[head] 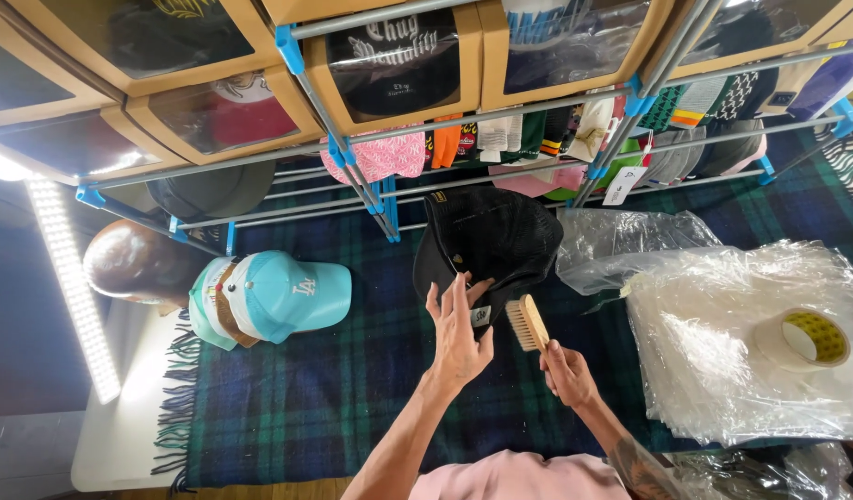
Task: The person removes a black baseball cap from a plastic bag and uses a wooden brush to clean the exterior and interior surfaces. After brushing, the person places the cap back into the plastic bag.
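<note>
- Black cap (pixel 489 243) sits at the middle of the worktop (pixel 121 435), on the dark green plaid blanket (pixel 334 389), just in front of the rack's lower rail.
- From the head view I see the cap's long axis running from upper right down to lower left, with the mesh crown toward the rack and the brim end toward me.
- My left hand (pixel 459 333) is up against the cap's near edge, fingers (pixel 454 294) spread and loosely curled around the brim; they are gripping the cap there.
- A small tag (pixel 481 316) hangs at that edge, just beside my left thumb.
- My right hand (pixel 567 372) is closed around the handle of a wooden brush (pixel 528 324).
- I see the brush pointing up and slightly left, bristles facing left toward the cap, its head just beside the cap's lower edge; I cannot tell whether the bristles touch it.
- To the left lies a teal cap (pixel 287 294), stacked with lighter caps, brim pointing right, well apart from my hands.
- A brown rounded head form (pixel 135 261) stands left of that stack.
- On the right, clear plastic bags (pixel 722 343) lie piled, with a roll of tape (pixel 804 339) resting on top.
- Behind everything, a metal rack (pixel 352 157) with blue joints carries cardboard display boxes (pixel 394 65) holding caps, and folded knitwear (pixel 537 139) hangs beneath.
</note>
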